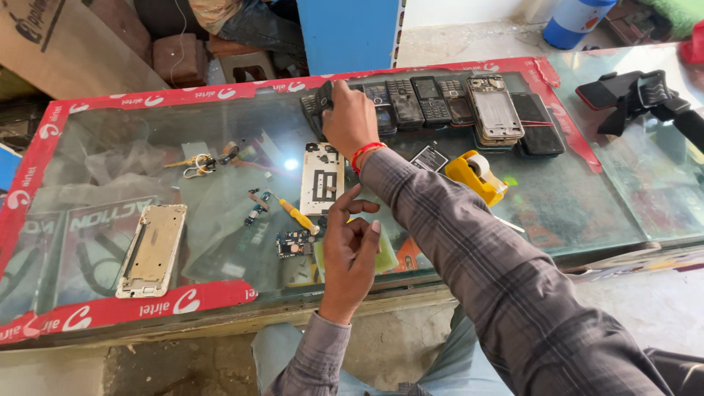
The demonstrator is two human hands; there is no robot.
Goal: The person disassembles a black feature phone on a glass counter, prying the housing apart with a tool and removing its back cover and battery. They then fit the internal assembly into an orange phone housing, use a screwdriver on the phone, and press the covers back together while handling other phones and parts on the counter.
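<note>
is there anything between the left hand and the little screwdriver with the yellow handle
Nothing visible. The left hand hovers open just right of the yellow-handled screwdriver on the glass counter, with only bare glass between them.

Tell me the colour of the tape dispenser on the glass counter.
Yellow: the tape dispenser sits right of the right hand. The head view shows it best.

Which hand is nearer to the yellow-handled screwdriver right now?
Left. The left hand hovers just right of the screwdriver, fingers curled. The right hand is farther up the counter, at the row of keypad phones.
</note>
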